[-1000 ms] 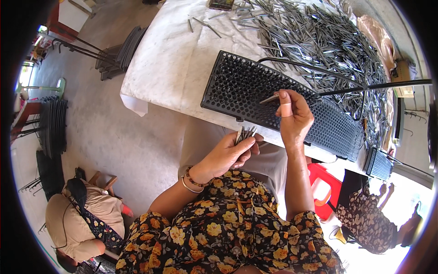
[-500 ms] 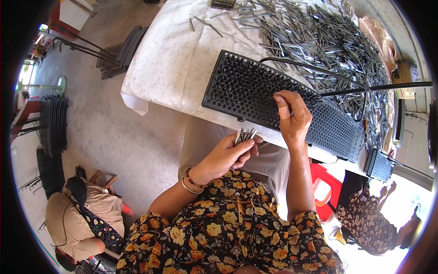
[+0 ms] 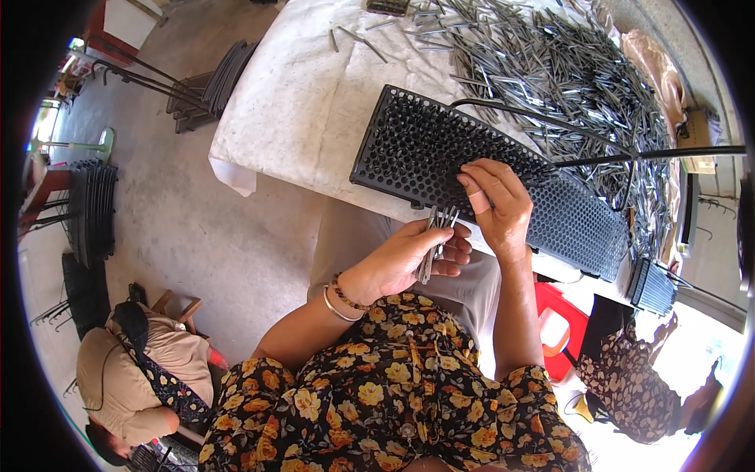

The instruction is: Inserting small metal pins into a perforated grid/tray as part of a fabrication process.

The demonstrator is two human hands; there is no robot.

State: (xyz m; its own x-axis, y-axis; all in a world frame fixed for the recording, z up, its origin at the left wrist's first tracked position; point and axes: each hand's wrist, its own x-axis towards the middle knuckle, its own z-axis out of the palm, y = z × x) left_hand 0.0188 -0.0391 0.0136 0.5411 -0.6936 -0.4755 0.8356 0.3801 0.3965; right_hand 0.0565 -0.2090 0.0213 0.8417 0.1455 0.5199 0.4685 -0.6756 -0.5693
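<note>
My left hand [image 3: 401,256] is closed round a small bundle of thin grey metal strips [image 3: 429,266], their ends sticking out above and below the fingers. Just above, my right hand [image 3: 505,211] is pinched at the near edge of a long black rack [image 3: 397,145] full of round holes. Whatever lies between its fingertips is too small and dark to make out. The left part of the rack has dark pieces standing in many holes; on the right the holes look more even. A black metal rod handle [image 3: 598,160] runs from the rack to the right.
A large heap of loose grey strips [image 3: 550,71] covers the back right of the white-covered table [image 3: 291,110]. Stacked black racks [image 3: 224,82] stand at the left. One person [image 3: 141,370] sits at lower left, another [image 3: 633,374] at lower right, near a red stool [image 3: 562,322].
My left hand has moved up and right with the strips, closer to the rack. My right hand has shifted slightly left and down along it.
</note>
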